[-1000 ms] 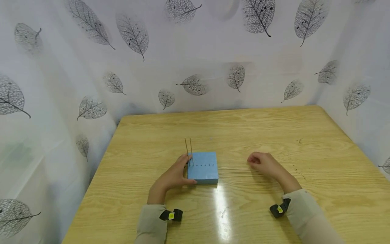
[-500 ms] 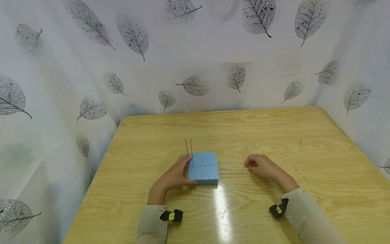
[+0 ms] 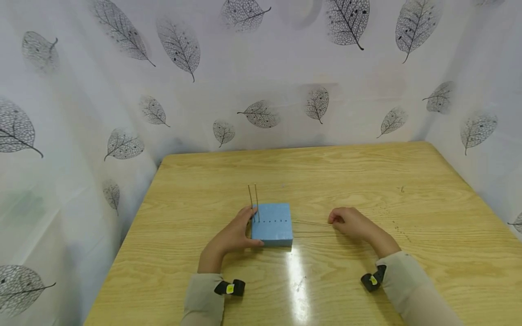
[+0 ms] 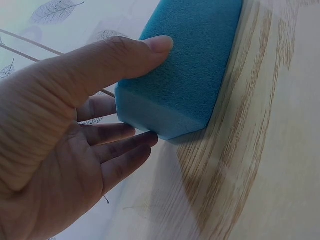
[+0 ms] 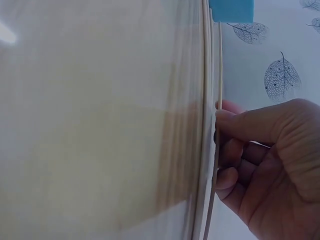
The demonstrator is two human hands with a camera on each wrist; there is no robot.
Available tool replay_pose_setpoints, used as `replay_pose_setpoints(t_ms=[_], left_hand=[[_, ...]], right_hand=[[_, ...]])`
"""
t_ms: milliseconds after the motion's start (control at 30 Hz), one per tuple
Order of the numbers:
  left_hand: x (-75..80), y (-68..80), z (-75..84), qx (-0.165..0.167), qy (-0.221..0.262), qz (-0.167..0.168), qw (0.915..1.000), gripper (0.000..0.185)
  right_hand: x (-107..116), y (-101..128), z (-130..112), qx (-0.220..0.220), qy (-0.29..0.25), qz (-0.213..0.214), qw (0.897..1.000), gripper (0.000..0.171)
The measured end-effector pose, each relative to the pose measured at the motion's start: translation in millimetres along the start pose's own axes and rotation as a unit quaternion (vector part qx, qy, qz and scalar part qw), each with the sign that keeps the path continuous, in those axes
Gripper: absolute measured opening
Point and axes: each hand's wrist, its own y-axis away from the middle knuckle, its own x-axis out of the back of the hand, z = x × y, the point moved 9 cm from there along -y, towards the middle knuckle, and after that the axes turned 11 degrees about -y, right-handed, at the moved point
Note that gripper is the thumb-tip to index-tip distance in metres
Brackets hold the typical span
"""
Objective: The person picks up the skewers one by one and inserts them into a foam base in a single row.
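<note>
A blue foam block (image 3: 272,225) lies on the wooden table (image 3: 334,176), with two thin sticks (image 3: 253,201) standing upright near its left edge. My left hand (image 3: 249,228) grips the block's left end. In the left wrist view the thumb (image 4: 125,55) lies on one face of the block (image 4: 195,65) and the fingers (image 4: 120,150) on the opposite side. Right of the block, several loose sticks (image 3: 310,228) lie flat on the table. My right hand (image 3: 332,220) rests at their right end and pinches one stick (image 5: 218,65) between thumb and fingertips.
White leaf-print curtains (image 3: 261,68) enclose the table at the back and on both sides. A bright light glare (image 3: 295,276) sits on the wood in front of the block. Bare wood stretches behind the block and to the far right.
My right hand has slid a little left and down onto the loose sticks. The left hand, block and upright sticks have not moved.
</note>
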Motion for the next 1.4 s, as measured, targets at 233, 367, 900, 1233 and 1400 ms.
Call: replay_pose_setpoints(t_ms=[233,367,900,1233,1400], left_hand=[[0.9,0.2,-0.3,0.000,0.003,0.002,1.0000,0.097],[1.0,0.8,-0.2,0.001,0.003,-0.001,1.0000,0.097],[1.6,1.1,1.3,-0.005,0.002,0.000,1.0000,0.096],[1.3,-0.1,-0.5,-0.001,-0.004,-0.001,1.0000,0.097],[1.0,0.1,-1.3,0.000,-0.004,-0.003,1.0000,0.097]], right_hand=[[13.7,1.8,-7.3,0.000,0.022,0.033,0.999,0.013],[22.6,2.7,-15.8,0.025,0.028,0.057,0.998,0.014],[40.7,-0.9,-62.8,0.129,0.012,0.147,0.981,0.006],[44.5,-3.8,-84.6,0.181,-0.038,0.181,0.966,0.006],[41.2,-7.7,-95.1,0.210,-0.063,0.184,0.958,0.005]])
